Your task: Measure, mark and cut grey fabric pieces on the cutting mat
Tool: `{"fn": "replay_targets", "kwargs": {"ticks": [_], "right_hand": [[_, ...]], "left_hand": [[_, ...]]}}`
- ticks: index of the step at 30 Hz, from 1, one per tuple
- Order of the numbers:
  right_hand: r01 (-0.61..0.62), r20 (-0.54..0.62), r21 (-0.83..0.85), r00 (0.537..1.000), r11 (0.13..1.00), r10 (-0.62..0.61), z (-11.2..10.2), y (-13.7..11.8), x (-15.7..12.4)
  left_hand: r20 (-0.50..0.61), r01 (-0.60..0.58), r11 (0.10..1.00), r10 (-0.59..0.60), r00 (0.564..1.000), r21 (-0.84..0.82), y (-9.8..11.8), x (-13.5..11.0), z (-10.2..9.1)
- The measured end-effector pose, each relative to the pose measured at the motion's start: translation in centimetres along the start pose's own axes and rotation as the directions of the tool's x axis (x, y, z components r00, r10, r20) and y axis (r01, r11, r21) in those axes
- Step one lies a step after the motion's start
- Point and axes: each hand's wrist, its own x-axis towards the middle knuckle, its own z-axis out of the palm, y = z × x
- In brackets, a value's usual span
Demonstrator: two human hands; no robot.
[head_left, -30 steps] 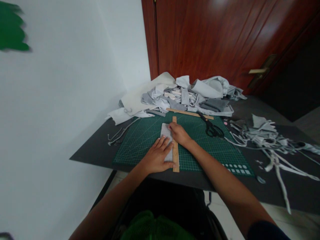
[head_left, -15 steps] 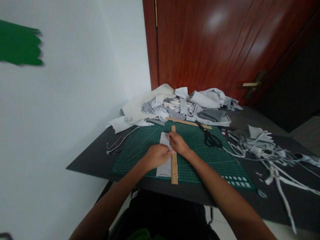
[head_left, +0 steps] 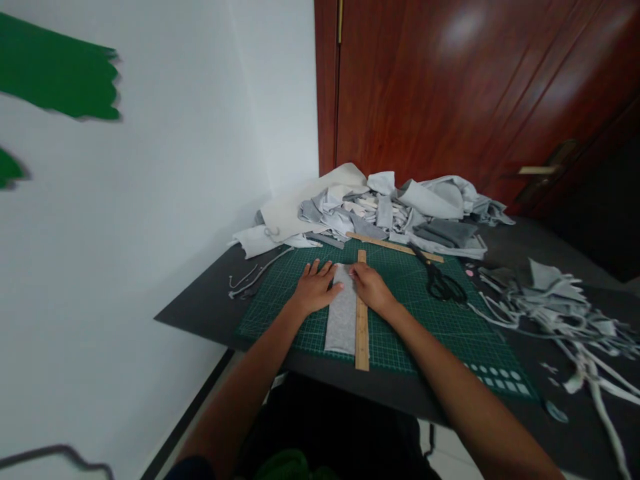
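Observation:
A narrow grey fabric strip (head_left: pixel 342 319) lies lengthwise on the green cutting mat (head_left: pixel 415 313). A wooden ruler (head_left: pixel 362 333) runs along the strip's right edge. My left hand (head_left: pixel 315 288) rests flat at the strip's far left, fingers spread, thumb on the cloth. My right hand (head_left: pixel 369 287) presses on the ruler near its far end, fingers curled down over ruler and cloth edge; whether it holds anything small is hidden.
A heap of grey and white cloth (head_left: pixel 385 203) sits at the back of the dark table (head_left: pixel 200 310), with a second wooden ruler (head_left: pixel 395 247) before it. Black scissors (head_left: pixel 440 283) lie right of my hands. Cut strips and scraps (head_left: pixel 560 307) cover the right side. A white wall stands left.
My left hand slid from the near half of the strip up to its far end and spread flat. The near part of the cloth now shows. The camera view shifted slightly.

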Motion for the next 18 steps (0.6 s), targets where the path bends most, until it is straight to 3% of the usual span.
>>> {"fn": "replay_targets", "kwargs": {"ticks": [4,9,13,18], "right_hand": [[0.003,0.004,-0.010,1.000,1.000,-0.003,-0.1,0.0,0.0],[0.006,0.011,-0.019,1.000,1.000,-0.006,-0.2,0.1,-0.1],[-0.010,0.009,-0.030,1.000,0.999,0.010,-0.2,0.1,-0.1],[-0.027,0.015,-0.050,0.999,0.998,0.028,-0.3,-0.1,-0.2]], "left_hand": [[-0.028,0.018,0.998,-0.020,0.999,-0.067,-0.5,-0.8,-0.5],[0.018,-0.236,0.961,0.241,0.970,-0.144,-1.1,-4.3,-0.8],[0.034,-0.208,0.969,0.215,0.976,-0.135,-1.0,-7.3,-1.1],[0.040,-0.176,0.974,0.183,0.982,-0.146,-0.7,-8.9,-1.3]]}}
